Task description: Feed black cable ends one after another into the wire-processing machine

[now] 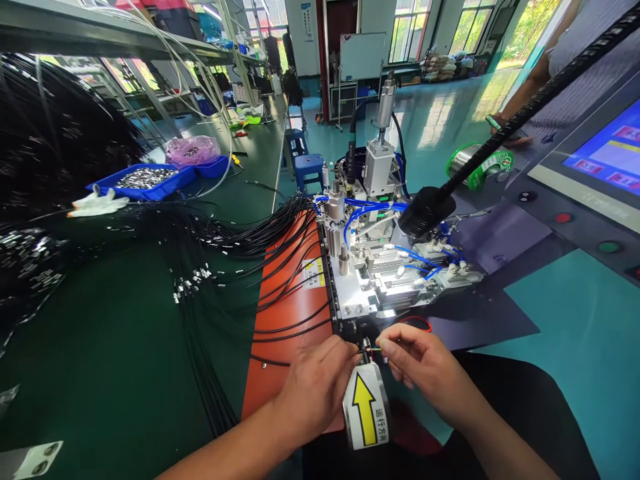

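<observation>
My left hand is closed, its fingers pinching the end of a black cable at the machine's front edge. My right hand pinches thin coloured wires at that cable's end. Both hands are close together over a small metal fixture. Just below them is a white plate with a yellow arrow. Behind the hands stands the machine with metal cylinders and blue tubes. Several black cables run across the orange plate to the left.
On the green table lie cable bundles, a blue tray of metal parts and a white glove. A black flexible lamp arm crosses above the machine. A solder spool, a control panel and a person are at right.
</observation>
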### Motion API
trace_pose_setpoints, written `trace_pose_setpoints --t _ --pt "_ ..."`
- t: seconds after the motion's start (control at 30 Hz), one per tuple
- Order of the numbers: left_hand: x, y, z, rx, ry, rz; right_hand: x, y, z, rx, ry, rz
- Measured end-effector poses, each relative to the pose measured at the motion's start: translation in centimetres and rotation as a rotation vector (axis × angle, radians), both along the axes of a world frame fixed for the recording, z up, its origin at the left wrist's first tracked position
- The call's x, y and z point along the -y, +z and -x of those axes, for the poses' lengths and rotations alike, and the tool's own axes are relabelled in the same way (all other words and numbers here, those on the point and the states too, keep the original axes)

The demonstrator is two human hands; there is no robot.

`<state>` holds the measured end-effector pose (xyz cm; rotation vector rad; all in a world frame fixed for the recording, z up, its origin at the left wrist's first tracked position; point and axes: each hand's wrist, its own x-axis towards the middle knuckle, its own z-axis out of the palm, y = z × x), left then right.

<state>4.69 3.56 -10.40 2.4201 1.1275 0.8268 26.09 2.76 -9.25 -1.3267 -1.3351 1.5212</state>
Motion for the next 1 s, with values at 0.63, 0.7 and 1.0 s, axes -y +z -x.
trace_pose_setpoints --t 0.63,0.7,1.0 --pt "0.2 0.0 0.1 0.052 0.001 0.08 0.4 -1.3 2.8 -0.188 -0.152 -0.029" --pt "0.1 -0.1 0.1 0.057 -0.02 0.082 0.4 -1.3 3.3 -0.221 -0.19 -0.025" --pt "-0.1 0.1 0.1 0.028 -0.046 0.081 0.0 -1.5 0.1 -0.141 -0.037 0.072"
